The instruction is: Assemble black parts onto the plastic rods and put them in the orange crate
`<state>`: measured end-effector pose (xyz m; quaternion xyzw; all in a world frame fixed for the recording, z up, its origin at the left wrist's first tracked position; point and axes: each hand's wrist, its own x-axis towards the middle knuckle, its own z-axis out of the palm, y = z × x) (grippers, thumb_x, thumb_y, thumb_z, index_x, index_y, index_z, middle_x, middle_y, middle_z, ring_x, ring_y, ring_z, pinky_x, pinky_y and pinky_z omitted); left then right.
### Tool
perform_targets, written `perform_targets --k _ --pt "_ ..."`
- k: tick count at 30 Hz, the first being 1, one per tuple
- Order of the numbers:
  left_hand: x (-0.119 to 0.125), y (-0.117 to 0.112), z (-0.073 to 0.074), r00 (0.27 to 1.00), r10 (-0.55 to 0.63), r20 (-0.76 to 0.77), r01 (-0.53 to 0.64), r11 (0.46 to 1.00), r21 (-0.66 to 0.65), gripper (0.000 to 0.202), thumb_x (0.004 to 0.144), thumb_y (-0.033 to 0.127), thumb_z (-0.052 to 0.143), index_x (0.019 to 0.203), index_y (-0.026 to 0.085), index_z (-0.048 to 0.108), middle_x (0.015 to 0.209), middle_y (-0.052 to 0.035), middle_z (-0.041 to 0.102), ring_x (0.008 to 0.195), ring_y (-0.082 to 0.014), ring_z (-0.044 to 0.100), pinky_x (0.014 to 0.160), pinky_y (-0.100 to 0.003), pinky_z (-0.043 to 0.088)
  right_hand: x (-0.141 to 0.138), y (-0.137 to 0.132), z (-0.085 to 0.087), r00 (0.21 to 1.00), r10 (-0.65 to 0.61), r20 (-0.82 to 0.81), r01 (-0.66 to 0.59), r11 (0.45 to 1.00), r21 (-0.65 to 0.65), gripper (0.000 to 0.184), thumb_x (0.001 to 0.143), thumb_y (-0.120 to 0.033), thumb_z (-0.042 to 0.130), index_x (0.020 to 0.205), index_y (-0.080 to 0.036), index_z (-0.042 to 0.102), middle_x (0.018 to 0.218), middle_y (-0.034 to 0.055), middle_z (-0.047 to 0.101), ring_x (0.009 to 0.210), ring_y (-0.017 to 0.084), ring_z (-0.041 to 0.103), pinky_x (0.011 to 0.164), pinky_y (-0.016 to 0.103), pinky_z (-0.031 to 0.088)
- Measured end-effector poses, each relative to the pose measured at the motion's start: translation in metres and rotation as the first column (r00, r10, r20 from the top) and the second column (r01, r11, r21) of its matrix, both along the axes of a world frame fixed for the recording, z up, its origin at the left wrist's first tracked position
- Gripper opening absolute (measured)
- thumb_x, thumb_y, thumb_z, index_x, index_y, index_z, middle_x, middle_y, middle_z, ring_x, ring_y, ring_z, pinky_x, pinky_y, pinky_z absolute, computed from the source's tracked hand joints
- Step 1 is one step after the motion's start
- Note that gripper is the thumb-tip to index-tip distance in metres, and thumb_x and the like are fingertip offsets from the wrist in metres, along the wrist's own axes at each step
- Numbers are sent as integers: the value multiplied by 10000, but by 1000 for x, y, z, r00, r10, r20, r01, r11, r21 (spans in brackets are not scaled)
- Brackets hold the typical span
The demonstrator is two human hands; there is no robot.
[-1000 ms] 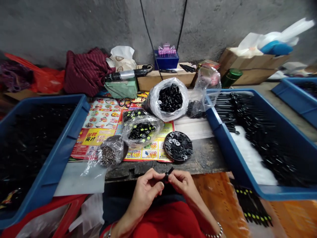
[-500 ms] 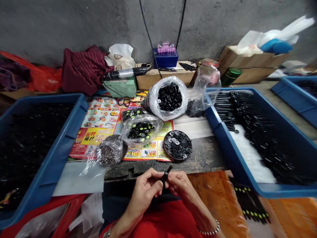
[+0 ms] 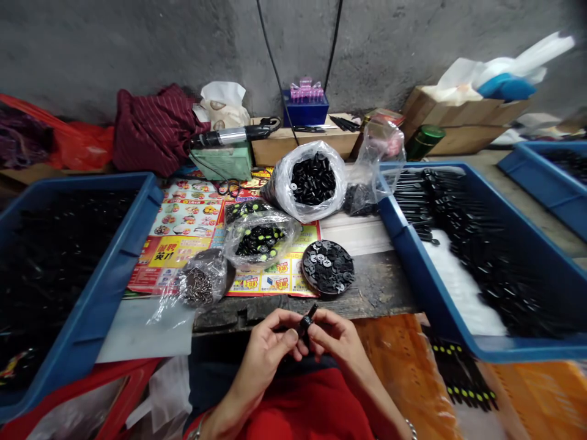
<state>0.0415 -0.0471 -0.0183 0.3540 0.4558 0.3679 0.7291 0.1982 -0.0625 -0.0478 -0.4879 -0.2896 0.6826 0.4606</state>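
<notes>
1. Fingers (image 3: 288, 319) of the left hand (image 3: 266, 360) and right hand (image 3: 337, 345) grip a small black plastic part (image 3: 306, 322) (its exact kind is unclear) just off the near edge of the bench (image 3: 380, 287).
2. A round dish of black discs (image 3: 328, 267) sits near that edge, beside a blue crate (image 3: 403, 226) at the right end.

Left and right of the worktop (image 3: 380, 287): a blue plastic tray (image 3: 103, 275), a second blue tray (image 3: 415, 269). Beyond the far edge: maroon striped cloth (image 3: 156, 131), green canister (image 3: 424, 142).
</notes>
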Motion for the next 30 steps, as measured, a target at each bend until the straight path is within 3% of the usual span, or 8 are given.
perform_targets --k 3,8,14,17,21,30 --pt "-4 0 -2 998 -55 -33 56 998 25 270 793 318 701 980 132 640 800 -52 689 622 -138 639 605 -241 510 0 0 3 998 -65 28 65 998 0 335 706 -439 773 737 -133 639 535 -35 577 417 63 475 438 185 441" --pt "-10 0 -4 992 -83 -97 89 994 58 256 799 305 693 984 133 653 805 -58 709 675 -151 662 659 -243 527 -4 -2 2 978 -209 -7 209 976 -56 316 682 -408 802 790 -145 664 607 -19 618 518 93 549 493 190 494" --pt "-6 -2 -4 993 -32 -114 38 998 50 216 764 291 697 920 145 664 803 -44 698 601 -142 640 593 -244 531 -16 -10 -4 985 -168 -41 167 986 -12 298 635 -369 841 807 -160 718 650 -3 686 536 125 618 559 231 535" --pt "-7 -2 -2 960 -53 -275 94 986 136 156 763 237 663 892 153 688 838 -59 710 684 -175 654 645 -262 529 -19 -12 -2 976 -216 0 216 976 -18 312 633 -371 843 848 -169 742 671 0 706 560 122 617 574 219 529" --pt "-10 1 1 861 -57 -506 213 943 256 140 757 172 620 865 166 710 823 -52 719 716 -189 638 651 -253 493 -18 -12 1 974 -225 28 226 974 -23 330 621 -362 848 878 -176 757 716 9 726 601 127 622 593 214 526" --pt "-8 -6 -7 917 -48 -396 150 961 231 172 772 118 536 916 194 594 817 -16 637 753 -162 596 670 -227 483 -23 -18 1 976 -149 156 144 989 40 377 723 -369 746 1045 -172 736 1039 106 738 941 287 666 809 361 537"
